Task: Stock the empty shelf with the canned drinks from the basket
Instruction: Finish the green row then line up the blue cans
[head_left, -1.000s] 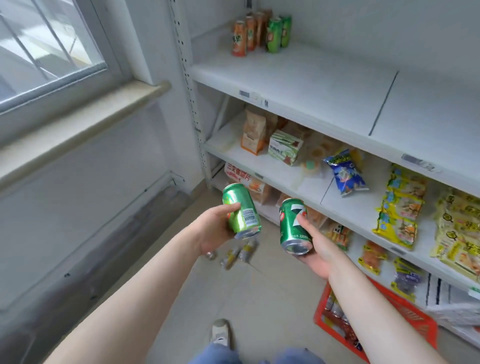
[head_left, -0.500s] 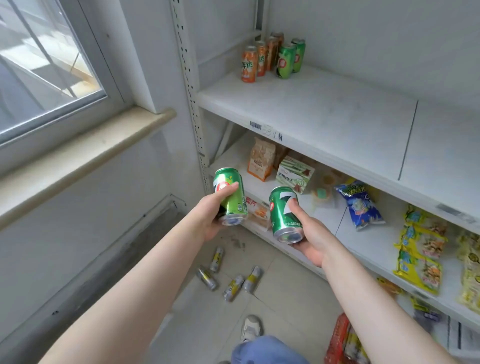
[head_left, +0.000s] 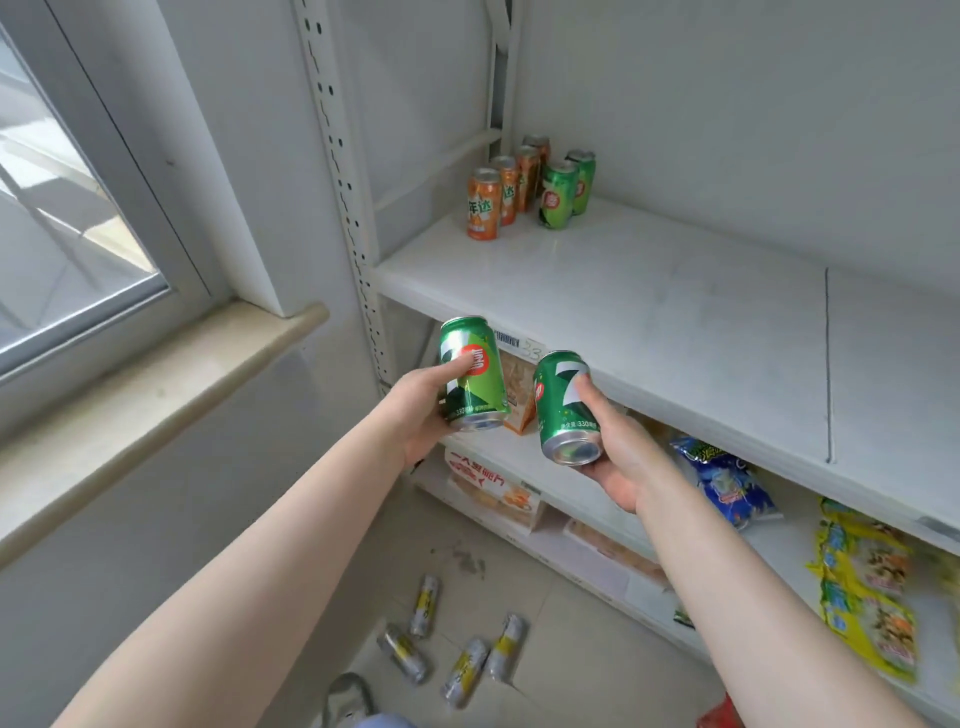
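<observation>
Green cans are rising toward the shelf: compared with a second ago, both hands are carrying their drinks higher, from down near the lower snack shelves up to the front lip of the white shelf (head_left: 649, 312). The left hand (head_left: 415, 410) is wrapping its fingers and thumb round one green can (head_left: 471, 374), tilted with its base toward the camera, and the right hand (head_left: 613, 452) is gripping a second green can (head_left: 563, 408) the same way, just beside the first but apart from it. Both cans are hanging in the air, just short of the shelf edge and its price label (head_left: 506, 340).

At the back left corner, a small group of orange cans (head_left: 484, 205) and green cans (head_left: 558, 195) is already standing upright, while most of the board is lying bare. The basket is barely showing now, only a red corner (head_left: 719, 717) at the bottom edge. I judge that the carrying is nearly finishing and the placing is coming next: each can needs righting and sliding in beside the standing group.
</observation>
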